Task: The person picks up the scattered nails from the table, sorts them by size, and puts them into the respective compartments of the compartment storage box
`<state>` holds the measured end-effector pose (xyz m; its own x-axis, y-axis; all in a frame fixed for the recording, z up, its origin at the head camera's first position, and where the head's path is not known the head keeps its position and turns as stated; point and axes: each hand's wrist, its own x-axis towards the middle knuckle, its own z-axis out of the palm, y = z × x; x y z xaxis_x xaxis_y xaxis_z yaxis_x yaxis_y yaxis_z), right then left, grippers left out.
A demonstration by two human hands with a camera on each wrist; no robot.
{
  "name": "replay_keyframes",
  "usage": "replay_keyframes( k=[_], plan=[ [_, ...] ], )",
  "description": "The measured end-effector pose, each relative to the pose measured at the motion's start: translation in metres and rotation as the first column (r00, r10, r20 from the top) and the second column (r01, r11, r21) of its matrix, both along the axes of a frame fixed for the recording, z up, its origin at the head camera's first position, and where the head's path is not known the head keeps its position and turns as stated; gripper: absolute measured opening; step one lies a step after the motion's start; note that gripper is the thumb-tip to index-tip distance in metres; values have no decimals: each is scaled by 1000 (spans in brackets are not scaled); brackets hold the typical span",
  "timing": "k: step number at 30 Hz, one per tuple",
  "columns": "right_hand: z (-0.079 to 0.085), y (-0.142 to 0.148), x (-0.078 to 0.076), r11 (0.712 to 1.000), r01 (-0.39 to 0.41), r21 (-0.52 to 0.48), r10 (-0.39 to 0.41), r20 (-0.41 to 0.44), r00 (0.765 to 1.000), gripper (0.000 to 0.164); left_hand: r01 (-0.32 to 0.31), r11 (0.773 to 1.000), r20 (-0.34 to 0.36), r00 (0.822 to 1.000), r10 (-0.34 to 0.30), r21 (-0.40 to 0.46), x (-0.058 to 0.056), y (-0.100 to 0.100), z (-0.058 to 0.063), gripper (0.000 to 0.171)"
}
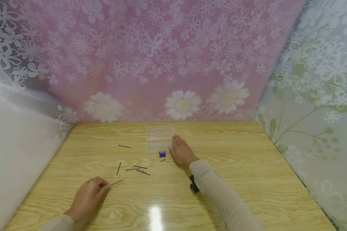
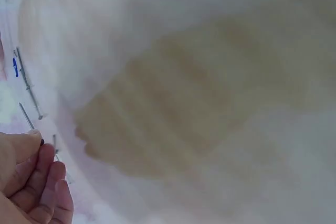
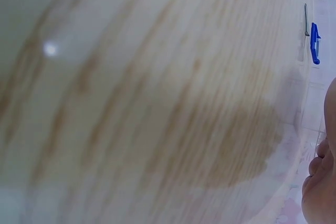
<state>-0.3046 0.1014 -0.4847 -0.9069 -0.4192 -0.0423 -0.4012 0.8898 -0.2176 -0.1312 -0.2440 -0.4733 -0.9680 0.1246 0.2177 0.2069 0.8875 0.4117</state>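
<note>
A thin grey nail [image 1: 117, 182] sticks out from between the thumb and fingertips of my left hand [image 1: 88, 196], which pinches it near the front left of the table. In the left wrist view, the pinched nail [image 2: 26, 116] points away from the thumb, its dark head at the fingertips. My right hand [image 1: 182, 151] rests with extended fingers along the right side of a flat, clear plastic box [image 1: 160, 136]. A blue latch [image 1: 162, 154] is on the box's near edge and also appears in the right wrist view. What the box holds, if anything, cannot be made out.
Several loose nails [image 1: 141, 172] lie in a group between the hands. Single nails [image 1: 125, 146] lie farther left, and a small one [image 1: 163, 160] is just below the latch. A floral curtain [image 1: 173, 64] hangs behind the wood-grain table [image 1: 234, 192].
</note>
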Motion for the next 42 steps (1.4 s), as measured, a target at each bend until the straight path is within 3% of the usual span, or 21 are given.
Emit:
replay_keyframes(
  k=[13, 24, 42],
  plan=[
    [-4, 1, -2, 1000, 8, 17, -8, -5, 1000, 64, 89, 987, -20, 996, -88, 132, -46, 36, 24, 6],
    [-7, 2, -3, 1000, 5, 25, -5, -18, 1000, 65, 160, 959, -68, 987, -148, 235, -96, 70, 35, 8],
    [-8, -1, -4, 999, 23, 31, -23, -14, 1000, 65, 84, 965, -62, 996, -71, 249, -163, 119, 41, 13]
  ],
)
